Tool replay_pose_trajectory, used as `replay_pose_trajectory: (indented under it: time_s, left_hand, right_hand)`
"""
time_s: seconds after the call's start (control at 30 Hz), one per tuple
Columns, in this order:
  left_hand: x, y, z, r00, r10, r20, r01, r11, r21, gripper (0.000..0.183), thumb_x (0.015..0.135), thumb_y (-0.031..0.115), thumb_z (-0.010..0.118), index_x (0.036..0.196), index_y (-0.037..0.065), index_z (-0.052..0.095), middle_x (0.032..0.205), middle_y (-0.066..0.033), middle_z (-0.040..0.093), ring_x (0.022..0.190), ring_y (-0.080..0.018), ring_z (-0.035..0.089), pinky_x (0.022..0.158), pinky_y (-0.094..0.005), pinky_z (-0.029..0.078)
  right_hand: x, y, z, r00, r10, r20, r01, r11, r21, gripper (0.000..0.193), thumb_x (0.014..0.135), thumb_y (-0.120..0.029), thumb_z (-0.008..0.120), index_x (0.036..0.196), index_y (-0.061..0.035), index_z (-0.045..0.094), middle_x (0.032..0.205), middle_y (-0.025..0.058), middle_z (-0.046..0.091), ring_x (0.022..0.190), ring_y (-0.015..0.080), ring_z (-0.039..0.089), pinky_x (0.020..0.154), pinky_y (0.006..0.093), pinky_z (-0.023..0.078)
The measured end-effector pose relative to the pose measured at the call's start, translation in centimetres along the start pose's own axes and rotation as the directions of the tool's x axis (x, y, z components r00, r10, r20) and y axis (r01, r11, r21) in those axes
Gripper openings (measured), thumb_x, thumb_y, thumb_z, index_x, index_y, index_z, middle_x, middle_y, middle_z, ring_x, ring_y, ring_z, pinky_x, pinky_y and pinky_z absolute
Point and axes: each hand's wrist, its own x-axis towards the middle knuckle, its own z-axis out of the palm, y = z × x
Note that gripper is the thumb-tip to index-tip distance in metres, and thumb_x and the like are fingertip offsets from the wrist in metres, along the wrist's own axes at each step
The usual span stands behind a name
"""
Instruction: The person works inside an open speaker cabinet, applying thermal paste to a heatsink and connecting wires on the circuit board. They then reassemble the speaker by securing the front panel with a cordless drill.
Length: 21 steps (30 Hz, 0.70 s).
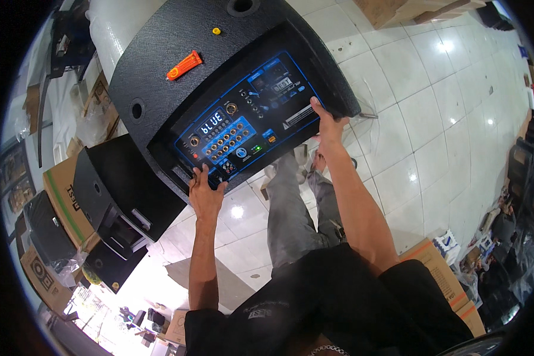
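Observation:
In front of me stands a large black speaker (160, 77) with a textured cabinet. Its control panel (261, 142) has a blue border, a lit display, knobs and rows of jacks. My left hand (206, 194) rests at the panel's lower left corner, beside the jacks, fingers apart and holding nothing. At the right end of the panel's near edge is my right hand (331, 127), thumb on the face and its other fingers mostly hidden over the edge. An orange tool, perhaps a small cutter (184, 65), and a small yellow cap (216, 31) lie on top of the cabinet.
Another black speaker (121, 184) stands to the left beside a brown carton (65, 196). More cartons (436, 273) sit at the lower right. Black items and plastic wrap (504, 267) line the right side. White tiles (421, 124) cover the floor. A wrapped white bundle (110, 29) stands behind.

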Motion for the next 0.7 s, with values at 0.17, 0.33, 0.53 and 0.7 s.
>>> replay_pose_trajectory:
  time_s: [0.17,0.33,0.53,0.7]
  left_hand:
    - [0.0,-0.3,0.2,1.000,0.010,-0.018,-0.010,1.000,-0.002,0.078,0.063,0.020,0.087,0.131,-0.002,0.055,0.133,-0.0345,0.051,0.118,-0.0434,0.056,0.102,-0.0433,0.044]
    - [0.0,-0.5,0.5,0.999,0.023,-0.035,-0.023,1.000,-0.004,0.078,0.062,0.019,0.087,0.130,-0.003,0.056,0.131,-0.0354,0.052,0.118,-0.0442,0.057,0.104,-0.0431,0.042]
    - [0.1,-0.5,0.4,1.000,0.000,-0.016,0.000,1.000,-0.028,0.076,0.064,0.016,0.086,0.131,-0.002,0.055,0.134,-0.0335,0.051,0.120,-0.0448,0.054,0.103,-0.0448,0.042]
    - [0.2,-0.3,0.2,0.999,-0.052,0.014,0.053,0.996,-0.068,0.074,0.067,0.017,0.085,0.133,0.002,0.054,0.137,-0.0302,0.050,0.122,-0.0456,0.051,0.100,-0.0474,0.046]
  right_hand:
    - [-1.6,-1.9,-2.7,0.988,0.070,0.138,0.051,0.697,-0.715,0.052,0.076,-0.042,0.079,0.090,0.0064,0.065,0.075,0.0181,0.067,0.074,0.0299,0.067,0.066,0.0394,0.053]
    - [0.9,-3.8,1.8,0.697,-0.459,0.551,0.715,0.377,-0.589,0.041,0.093,-0.033,0.058,0.080,0.0059,0.064,0.063,0.0211,0.062,0.058,0.0330,0.063,0.057,0.0389,0.052]
    - [3.3,-6.5,7.0,0.858,-0.204,0.472,0.504,0.520,-0.690,0.037,0.100,-0.031,0.047,0.094,0.0020,0.064,0.063,0.0129,0.064,0.049,0.0196,0.063,0.048,0.0323,0.054]
    - [2.3,-6.8,7.1,0.885,-0.191,0.424,0.449,0.590,-0.671,0.037,0.100,-0.030,0.045,0.096,0.0026,0.064,0.065,0.0145,0.065,0.050,0.0205,0.064,0.048,0.0313,0.055]
